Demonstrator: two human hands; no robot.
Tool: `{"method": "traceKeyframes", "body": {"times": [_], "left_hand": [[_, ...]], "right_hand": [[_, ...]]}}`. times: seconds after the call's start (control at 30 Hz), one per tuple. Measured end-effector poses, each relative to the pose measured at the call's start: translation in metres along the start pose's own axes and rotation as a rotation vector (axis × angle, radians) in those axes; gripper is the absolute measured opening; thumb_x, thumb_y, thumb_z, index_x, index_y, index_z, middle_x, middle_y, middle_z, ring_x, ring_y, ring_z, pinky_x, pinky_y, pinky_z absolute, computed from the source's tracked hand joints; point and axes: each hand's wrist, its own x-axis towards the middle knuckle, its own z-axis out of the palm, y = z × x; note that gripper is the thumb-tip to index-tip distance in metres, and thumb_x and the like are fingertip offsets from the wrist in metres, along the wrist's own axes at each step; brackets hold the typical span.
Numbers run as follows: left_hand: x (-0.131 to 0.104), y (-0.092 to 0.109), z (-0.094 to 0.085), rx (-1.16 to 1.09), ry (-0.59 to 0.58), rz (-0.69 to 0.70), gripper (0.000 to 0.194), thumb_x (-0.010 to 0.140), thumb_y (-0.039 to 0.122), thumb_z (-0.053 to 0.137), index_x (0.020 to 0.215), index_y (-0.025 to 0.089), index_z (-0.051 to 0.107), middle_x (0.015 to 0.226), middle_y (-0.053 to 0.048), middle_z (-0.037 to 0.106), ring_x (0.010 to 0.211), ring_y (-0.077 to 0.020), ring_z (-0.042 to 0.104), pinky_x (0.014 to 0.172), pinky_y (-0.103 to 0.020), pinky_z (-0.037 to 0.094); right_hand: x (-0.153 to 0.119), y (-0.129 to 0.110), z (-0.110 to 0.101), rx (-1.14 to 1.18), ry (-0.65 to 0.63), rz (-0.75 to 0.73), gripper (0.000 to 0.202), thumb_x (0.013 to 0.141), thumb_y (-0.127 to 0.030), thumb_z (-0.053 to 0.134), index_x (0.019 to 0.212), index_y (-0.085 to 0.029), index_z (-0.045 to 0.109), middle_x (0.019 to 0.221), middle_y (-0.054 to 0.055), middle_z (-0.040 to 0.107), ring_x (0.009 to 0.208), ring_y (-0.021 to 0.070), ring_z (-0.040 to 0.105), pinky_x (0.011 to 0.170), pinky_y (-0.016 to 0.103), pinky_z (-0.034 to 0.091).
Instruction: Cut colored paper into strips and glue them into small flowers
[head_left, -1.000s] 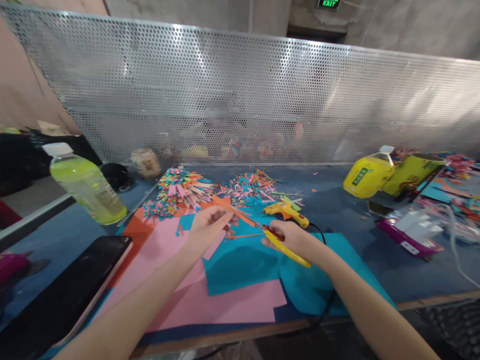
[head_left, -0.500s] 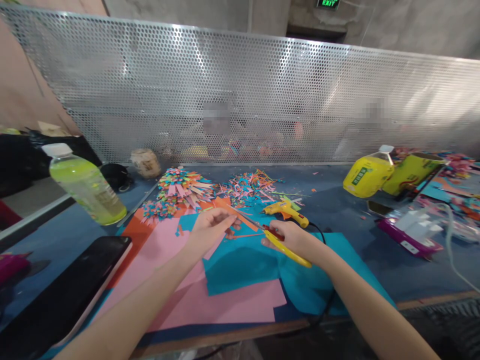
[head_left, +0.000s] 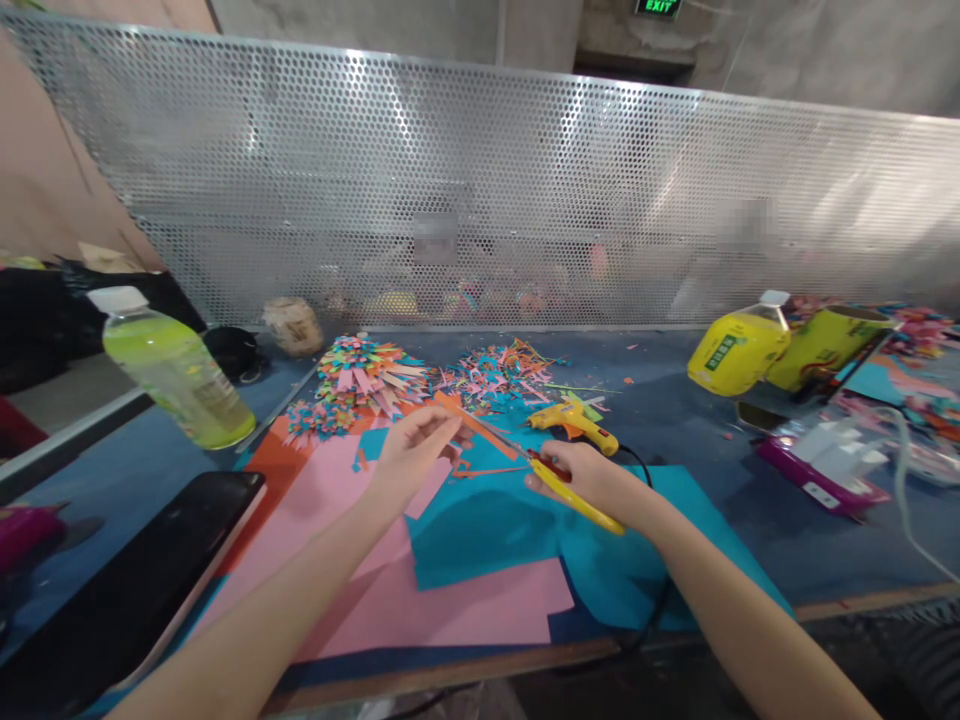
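Note:
My left hand pinches an orange paper strip that slants down to the right. My right hand is wrapped round the handles of yellow scissors, whose blades point left along the strip's lower end. Whether the blades are parted I cannot tell. Beneath the hands lie blue paper and pink paper. Small orange offcuts rest on the blue paper. Just beyond my right hand is a yellow glue gun.
A pile of folded paper pieces and a heap of scraps lie toward the perforated metal screen. A drink bottle and a black phone-like slab are at left. At right are a cut yellow bottle and a purple power strip.
My left hand has shifted slightly left and up with the orange strip. The scissors have stayed nearly in place, and an orange sliver now lies lower, over the blue paper.

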Motion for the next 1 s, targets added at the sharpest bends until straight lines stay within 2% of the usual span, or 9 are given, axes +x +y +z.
{"method": "traceKeyframes", "body": {"times": [0.27, 0.73, 1.0], "left_hand": [[-0.0023, -0.0018, 0.0028, -0.007, -0.033, 0.002, 0.017, 0.066, 0.031, 0.064, 0.068, 0.015, 0.060, 0.064, -0.003, 0.064, 0.057, -0.0136, 0.059, 0.044, -0.022, 0.044], [-0.0026, -0.0023, 0.0028, 0.017, -0.040, -0.019, 0.018, 0.067, 0.032, 0.064, 0.068, 0.015, 0.060, 0.063, -0.003, 0.064, 0.058, -0.0137, 0.060, 0.046, -0.022, 0.045], [-0.0060, -0.0016, 0.0093, -0.010, -0.064, -0.043, 0.020, 0.064, 0.033, 0.066, 0.069, 0.014, 0.060, 0.063, -0.003, 0.064, 0.053, -0.0134, 0.059, 0.045, -0.024, 0.045]], "right_hand": [[-0.0023, 0.0049, 0.0045, 0.005, -0.021, -0.026, 0.031, 0.074, -0.046, 0.053, 0.068, -0.018, 0.042, 0.055, -0.005, 0.042, 0.047, 0.0077, 0.036, 0.044, 0.021, 0.025], [0.0002, 0.0034, 0.0069, -0.011, 0.009, -0.008, 0.032, 0.074, -0.046, 0.051, 0.063, -0.018, 0.038, 0.052, -0.005, 0.038, 0.045, 0.0068, 0.032, 0.042, 0.021, 0.022], [-0.0013, 0.0022, 0.0068, 0.018, -0.014, -0.021, 0.035, 0.075, -0.052, 0.048, 0.067, -0.018, 0.041, 0.054, -0.005, 0.040, 0.046, 0.0073, 0.034, 0.044, 0.021, 0.023]]}}
